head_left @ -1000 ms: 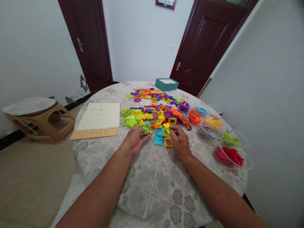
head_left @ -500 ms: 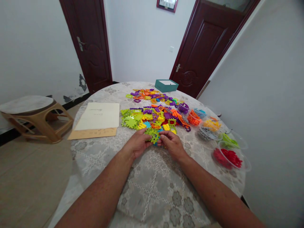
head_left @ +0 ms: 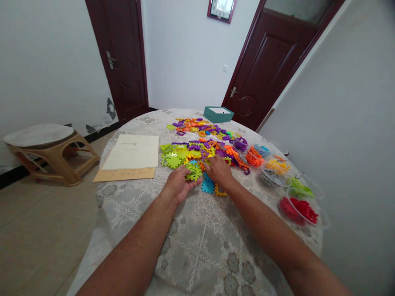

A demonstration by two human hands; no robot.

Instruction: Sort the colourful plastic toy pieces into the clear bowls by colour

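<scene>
Fingers of the left hand [head_left: 178, 184] are half-closed on green pieces [head_left: 194, 172] before the mixed pile [head_left: 201, 153], apparently unsorted; grip of the right hand [head_left: 220, 170] cannot be determined; colour-sorted tubs [head_left: 291, 211] are placed right of the pile.

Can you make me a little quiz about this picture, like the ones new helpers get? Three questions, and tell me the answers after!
1. Pick one: what colour is the toothed plastic that the left hand holds? a) red b) lime green c) purple
2. True or false: the right hand is resting on the sheet of paper.
3. Fill in the blank: in the row of clear tubs on the right, the tub closest to the person holds ____ pieces.

Key:
1. b, lime green.
2. False; the right hand is at the colourful heap.
3. Red.
</scene>
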